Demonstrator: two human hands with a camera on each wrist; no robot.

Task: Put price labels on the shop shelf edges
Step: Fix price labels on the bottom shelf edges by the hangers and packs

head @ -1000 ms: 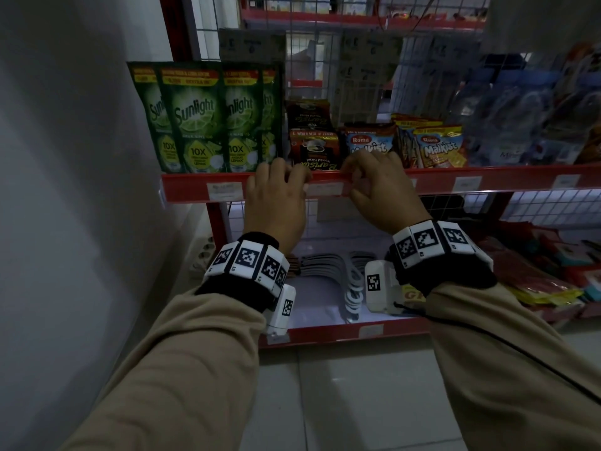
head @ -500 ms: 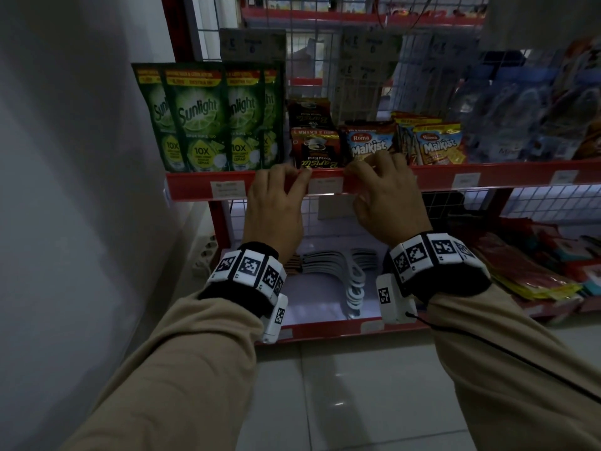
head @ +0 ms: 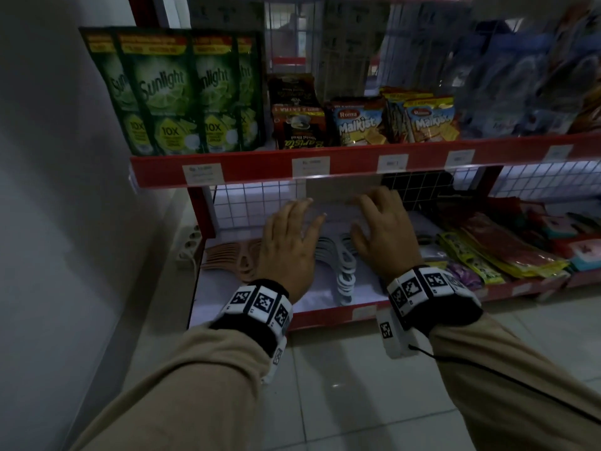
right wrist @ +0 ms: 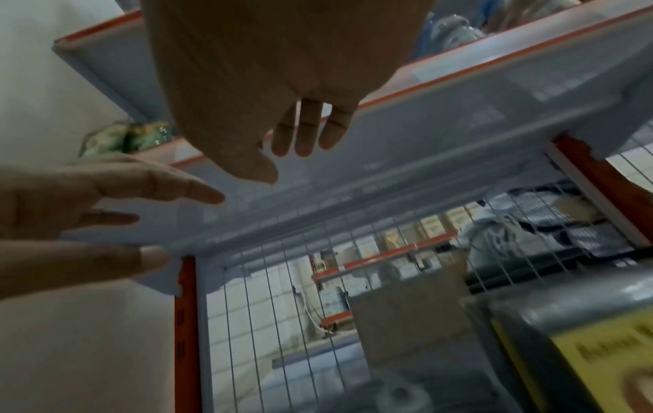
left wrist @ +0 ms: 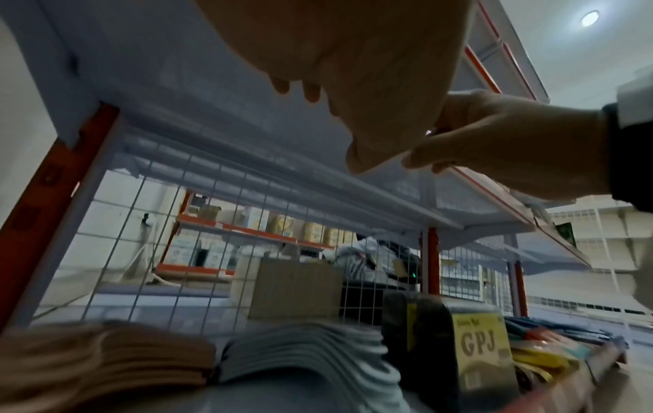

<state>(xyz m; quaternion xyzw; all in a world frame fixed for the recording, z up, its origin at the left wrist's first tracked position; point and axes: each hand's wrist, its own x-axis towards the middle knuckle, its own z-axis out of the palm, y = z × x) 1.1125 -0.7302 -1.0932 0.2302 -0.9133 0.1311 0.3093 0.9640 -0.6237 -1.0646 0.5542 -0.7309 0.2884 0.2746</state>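
The red shelf edge (head: 260, 170) carries a clear strip with several white price labels. One label (head: 310, 166) sits just above my hands, another label (head: 201, 173) further left. Both hands hang below that edge, over the lower shelf, and touch nothing. My left hand (head: 309, 213) has its fingers spread and relaxed, with nothing in it. My right hand (head: 364, 216) is beside it, fingers loosely extended, also with nothing in it. From the wrist views, the left hand (left wrist: 335, 56) and the right hand (right wrist: 282, 111) show bare palms under the shelf's white underside (right wrist: 441, 145).
Green Sunlight pouches (head: 169, 92), coffee boxes (head: 297, 128) and Malkist packs (head: 357, 123) stand on the upper shelf. Pink hangers (head: 227, 255), white hangers (head: 344, 268) and coloured packets (head: 487, 252) lie on the lower shelf. A wall (head: 65, 190) is on the left; wire mesh (head: 253, 206) behind.
Both hands have let go of the red shelf edge and dropped below it, fingers now relaxed. The label they were pressing stays in the strip.
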